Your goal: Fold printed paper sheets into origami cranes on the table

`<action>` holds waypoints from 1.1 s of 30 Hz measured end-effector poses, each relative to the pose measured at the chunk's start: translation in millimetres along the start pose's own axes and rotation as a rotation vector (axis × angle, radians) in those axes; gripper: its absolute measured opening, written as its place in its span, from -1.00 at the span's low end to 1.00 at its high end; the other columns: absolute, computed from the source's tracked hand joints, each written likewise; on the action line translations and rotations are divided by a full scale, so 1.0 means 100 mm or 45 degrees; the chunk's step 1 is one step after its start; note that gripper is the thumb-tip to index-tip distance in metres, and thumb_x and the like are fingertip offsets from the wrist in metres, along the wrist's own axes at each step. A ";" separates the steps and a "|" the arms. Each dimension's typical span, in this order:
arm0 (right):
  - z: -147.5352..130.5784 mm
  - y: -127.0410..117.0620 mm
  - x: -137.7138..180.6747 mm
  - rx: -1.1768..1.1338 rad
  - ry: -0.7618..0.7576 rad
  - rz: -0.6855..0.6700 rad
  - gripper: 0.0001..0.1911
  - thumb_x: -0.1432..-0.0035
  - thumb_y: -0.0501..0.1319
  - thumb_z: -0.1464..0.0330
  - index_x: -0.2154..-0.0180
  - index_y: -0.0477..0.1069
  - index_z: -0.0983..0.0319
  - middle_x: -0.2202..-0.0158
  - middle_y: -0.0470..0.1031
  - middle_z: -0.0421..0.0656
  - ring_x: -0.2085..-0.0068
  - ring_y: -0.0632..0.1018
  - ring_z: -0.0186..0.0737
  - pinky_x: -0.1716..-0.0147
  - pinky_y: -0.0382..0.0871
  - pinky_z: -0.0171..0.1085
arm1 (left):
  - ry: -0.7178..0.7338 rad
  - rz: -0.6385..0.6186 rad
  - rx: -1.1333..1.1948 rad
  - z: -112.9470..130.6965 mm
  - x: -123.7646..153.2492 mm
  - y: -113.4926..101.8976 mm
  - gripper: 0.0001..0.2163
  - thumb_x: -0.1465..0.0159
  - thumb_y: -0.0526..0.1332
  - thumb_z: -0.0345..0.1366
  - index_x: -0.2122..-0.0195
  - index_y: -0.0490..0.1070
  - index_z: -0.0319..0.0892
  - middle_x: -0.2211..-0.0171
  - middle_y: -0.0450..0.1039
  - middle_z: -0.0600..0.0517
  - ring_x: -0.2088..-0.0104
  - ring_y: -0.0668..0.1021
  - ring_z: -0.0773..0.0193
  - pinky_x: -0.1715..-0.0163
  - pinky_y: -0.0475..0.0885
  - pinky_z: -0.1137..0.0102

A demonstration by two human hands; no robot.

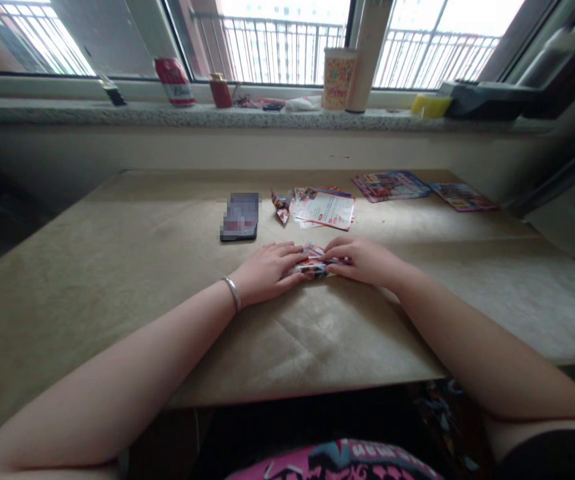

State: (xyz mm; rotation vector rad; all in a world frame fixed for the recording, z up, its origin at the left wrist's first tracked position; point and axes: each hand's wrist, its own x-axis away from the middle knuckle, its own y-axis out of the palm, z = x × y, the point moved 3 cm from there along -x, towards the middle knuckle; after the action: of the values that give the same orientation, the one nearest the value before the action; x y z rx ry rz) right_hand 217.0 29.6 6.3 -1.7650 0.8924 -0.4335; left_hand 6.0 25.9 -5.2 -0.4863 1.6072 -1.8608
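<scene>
A small folded piece of colourful printed paper (312, 267) lies on the brown paper-covered table (117, 280) in front of me. My left hand (266, 272), with a silver bracelet on its wrist, presses flat on the paper's left side with fingers stretched out. From the right, my right hand (365, 260) presses its fingers down on the paper's other end. Most of the paper is hidden under my fingers.
A dark phone (240, 216) lies beyond my left hand. A small folded paper figure (282, 205) and a stack of leaflets (326, 208) sit behind the paper, with two more flyers (391, 185) at the far right. The windowsill holds a red can (175, 81), a cup (338, 78) and a yellow sponge (430, 105).
</scene>
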 end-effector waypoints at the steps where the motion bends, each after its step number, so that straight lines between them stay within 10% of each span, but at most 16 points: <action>1: 0.00 0.00 0.00 0.020 0.014 -0.003 -0.69 -0.22 0.15 0.22 0.07 0.54 0.13 0.06 0.51 -0.08 0.10 0.52 -0.15 0.09 0.37 -0.21 | 0.001 0.016 0.014 0.00 -0.01 0.00 -0.51 -0.37 -0.03 0.00 -0.19 0.31 -0.17 -0.21 0.30 -0.11 -0.21 0.32 0.05 -0.23 0.19 0.15; 18: -0.11 0.15 -0.07 -0.043 0.004 0.102 -0.64 -0.22 0.15 0.21 0.02 0.52 0.21 0.07 0.53 -0.04 0.08 0.52 -0.17 0.04 0.36 -0.23 | 0.199 -0.014 -0.151 -0.13 0.07 -0.08 -0.55 -0.25 0.10 -0.25 -0.19 0.28 -0.08 -0.21 0.27 -0.04 -0.18 0.34 0.10 -0.21 0.22 0.20; 33: -0.12 0.11 -0.03 0.234 0.107 0.006 -0.58 -0.27 0.05 0.12 -0.05 0.46 0.10 -0.07 0.47 -0.12 0.03 0.53 -0.10 0.11 0.38 -0.21 | 0.035 0.064 -0.169 -0.10 0.02 -0.02 -0.56 -0.34 0.02 -0.06 -0.19 0.30 -0.07 -0.09 0.36 -0.09 -0.06 0.40 0.07 -0.10 0.29 0.17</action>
State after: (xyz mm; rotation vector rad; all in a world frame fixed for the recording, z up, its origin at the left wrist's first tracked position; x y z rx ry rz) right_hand 202.9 22.7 1.2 -1.5855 0.8865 -0.5719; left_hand -1.9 31.9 -5.0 -0.4750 1.7530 -1.7383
